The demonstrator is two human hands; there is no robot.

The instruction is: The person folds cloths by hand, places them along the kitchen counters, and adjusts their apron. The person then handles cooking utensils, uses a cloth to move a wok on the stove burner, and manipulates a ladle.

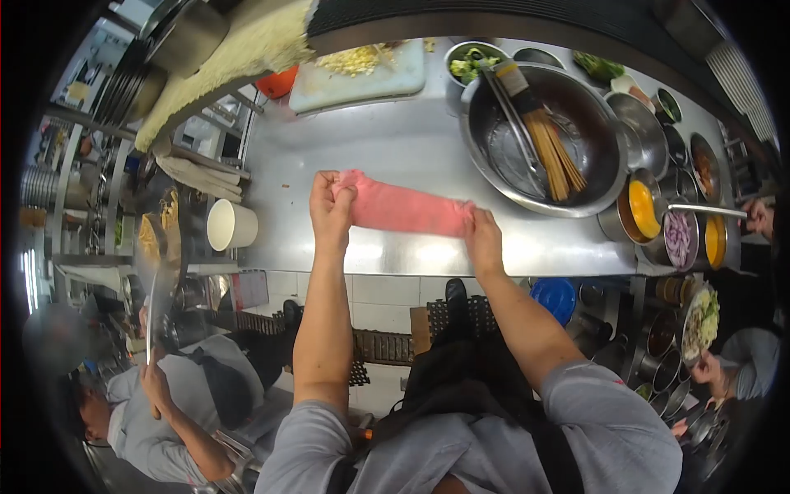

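A pink cloth (403,207) is stretched between my two hands above the steel counter (362,136). My left hand (332,210) grips its left end, fingers closed and thumb on top. My right hand (484,240) pinches the other end, which sits slightly lower. The cloth looks folded or bunched at both ends, and its underside is hidden. To the left of my left hand stands a white tub (232,225). Up and to the right of my right hand is a large steel bowl (485,177) with tongs (518,132) and a bundle of thin wooden sticks (550,148) across it.
A cutting board (403,78) with chopped yellow food lies at the back. Several bowls and pots, one with sliced onion (678,235), line the right side. A co-worker (181,395) at left holds a long-handled utensil; another person's hand (714,375) holds a plate (699,325) at right.
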